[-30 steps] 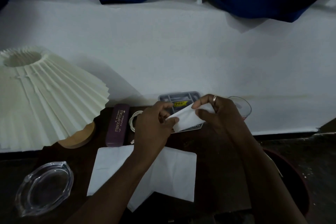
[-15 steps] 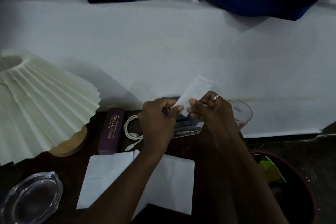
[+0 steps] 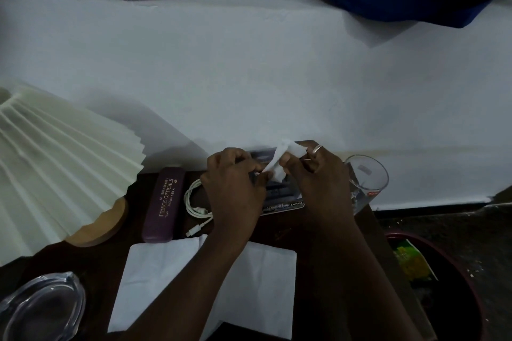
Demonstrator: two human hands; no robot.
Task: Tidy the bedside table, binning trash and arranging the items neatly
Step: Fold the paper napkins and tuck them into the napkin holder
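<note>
- The left hand (image 3: pixel 232 191) and right hand (image 3: pixel 321 183) meet at the far edge of the table (image 3: pixel 318 241), with both forearms reaching forward from the bottom of the view.
- Both hands have curled fingers and pinch a scrap of white paper (image 3: pixel 278 159) between them. It stands up from the left fingertips toward the right hand's upper fingers.
- A ring (image 3: pixel 317 149) sits on one right finger.
- Directly under the hands lies a flat pack (image 3: pixel 282 198) with a printed label. The hands hide what is in it.
- A drinking glass (image 3: pixel 367 178) stands just right of the right hand.
- Further right and nearer the person, a dark bin (image 3: pixel 471 299) holds a green wrapper (image 3: pixel 412 263).
- Just left of the left hand lies a coiled white cable (image 3: pixel 194 202), then a purple glasses case (image 3: pixel 164 205).
- A white napkin (image 3: pixel 163 274) lies spread under the forearms.
- Far left is a pleated lamp (image 3: pixel 63 163), and nearer the person a glass dish (image 3: pixel 41 310).
</note>
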